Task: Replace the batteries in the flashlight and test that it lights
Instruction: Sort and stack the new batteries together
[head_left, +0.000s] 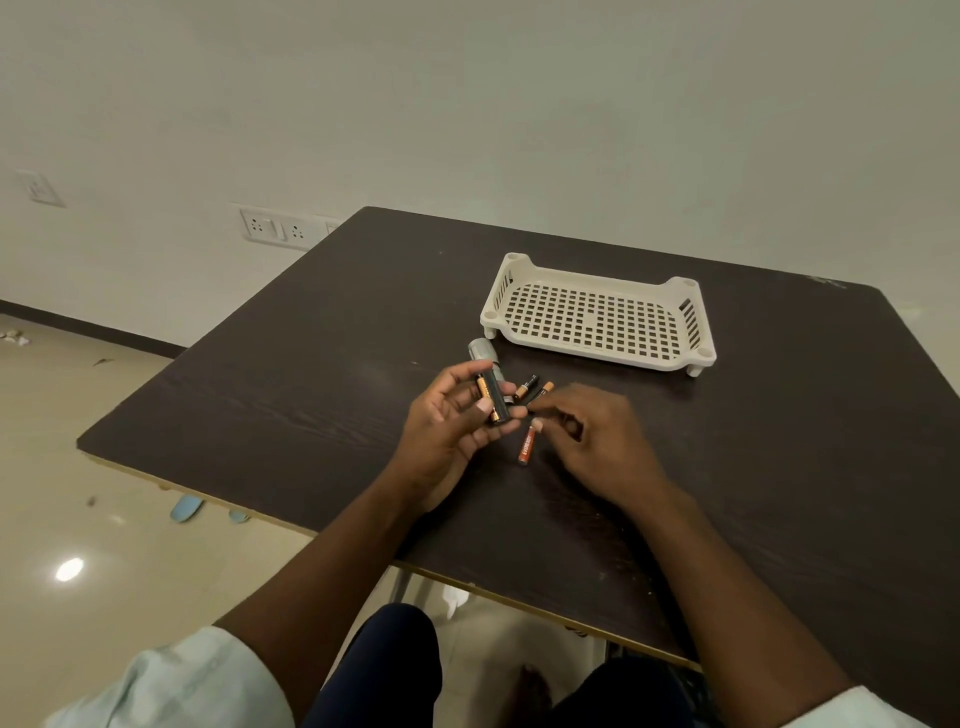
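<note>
Gripping a battery holder (492, 401), the left hand (447, 431) works — right hand (597, 441) pinches a battery (540, 396); tray (597, 317) bare.

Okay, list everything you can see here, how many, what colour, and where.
Table: one, dark brown, filling the middle.
Tray: one, cream, perforated, far side of the table.
Flashlight: one, grey, lying beyond the left hand.
Battery holder: one, dark with orange and black batteries, in the left hand.
Loose batteries: two orange and black, between the hands, near the flashlight.
Red battery: one, under the right fingertips.
Wall sockets: white, left wall.
Left hand: grips the battery holder.
Right hand: curled over the table.
</note>
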